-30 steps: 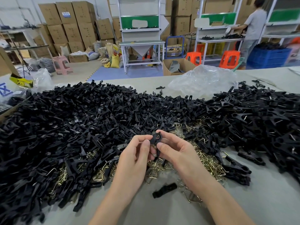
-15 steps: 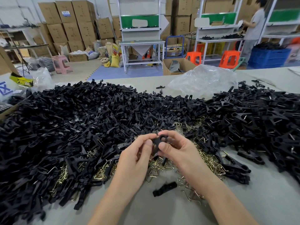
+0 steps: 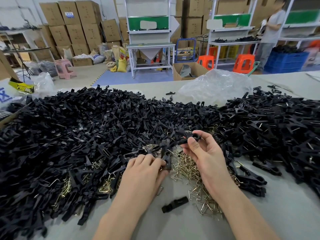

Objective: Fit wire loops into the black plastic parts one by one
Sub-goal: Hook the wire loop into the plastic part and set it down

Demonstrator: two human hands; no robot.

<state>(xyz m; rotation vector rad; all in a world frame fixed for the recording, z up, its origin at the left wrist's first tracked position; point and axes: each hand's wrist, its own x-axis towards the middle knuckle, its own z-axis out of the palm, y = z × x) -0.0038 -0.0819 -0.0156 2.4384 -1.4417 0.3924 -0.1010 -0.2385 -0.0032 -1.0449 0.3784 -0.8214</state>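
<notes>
Wire loops (image 3: 183, 168), thin brass-coloured ones of bent metal, lie in a loose heap on the pale grey table (image 3: 285, 208) just in front of the person. A big pile of black plastic clip parts (image 3: 78, 135) hems them in on the left and behind, and a second pile (image 3: 277, 129) on the right. With both supplies this close, each hand can feed itself with a short reach.

The right hand (image 3: 206, 153) is raised above the loops and pinches one black plastic part (image 3: 190, 138) between thumb and fingertips. Its ring end is up and the rest points left, probably so that its seat faces the other hand. The left hand (image 3: 145, 170) is down at the near edge of the loop heap, fingers curled, tips against another black part standing there (I cannot tell whether they have a loop pinched, as the knuckles hide it).

I judge this to be the fetching step: a loop is being picked while the part waits. One stray black plastic piece (image 3: 174, 204) lies alone on the table nearer the person, apart from both hands. The loops are tangled, so more than one may lift together
</notes>
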